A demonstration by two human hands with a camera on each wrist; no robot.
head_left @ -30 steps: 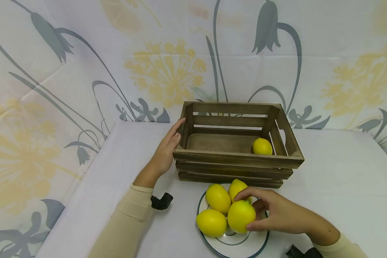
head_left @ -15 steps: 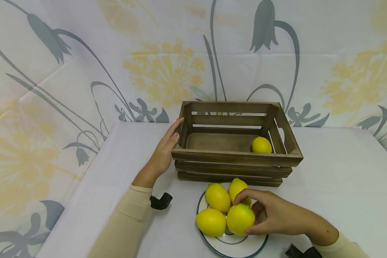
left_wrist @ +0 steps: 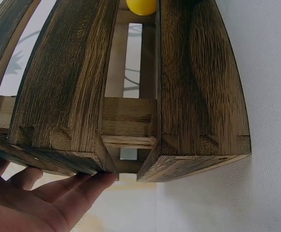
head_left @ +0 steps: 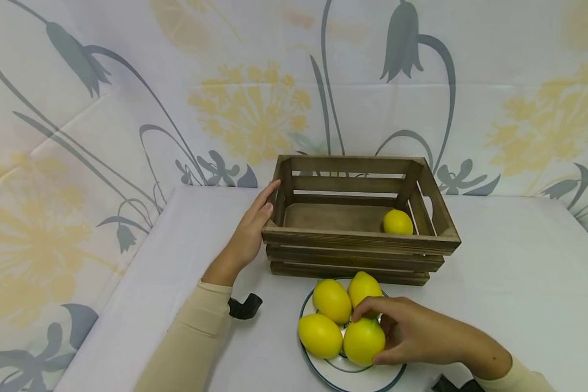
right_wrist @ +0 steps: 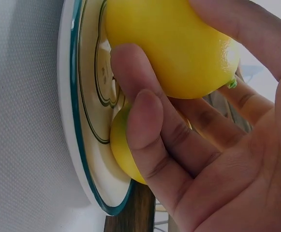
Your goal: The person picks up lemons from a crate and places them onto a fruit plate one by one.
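Observation:
My right hand [head_left: 421, 332] pinches a yellow lemon [head_left: 364, 343] between thumb and forefinger, low over the round plate [head_left: 330, 375]. In the right wrist view the lemon [right_wrist: 174, 48] shows a green tip, and the other fingers [right_wrist: 145, 118] are bent beside it. Three more lemons share the plate, one [head_left: 320, 336] to the left, one [head_left: 332, 301] behind it and one [head_left: 365, 288] partly hidden by my hand. My left hand [head_left: 247, 234] rests on the left end of the slatted wooden crate [head_left: 362, 239], its fingers [left_wrist: 82, 191] stretched along the outside.
A single lemon [head_left: 398, 222] lies inside the crate near its right end. The crate stands just behind the plate on a white cloth [head_left: 509, 283]. Behind it rises a flower-patterned cloth [head_left: 362, 109]. Each forearm carries a black mount [head_left: 245, 306].
My right hand has come down slightly toward me with the lemon, uncovering more of the lemon at the back of the plate. My left hand stays on the crate.

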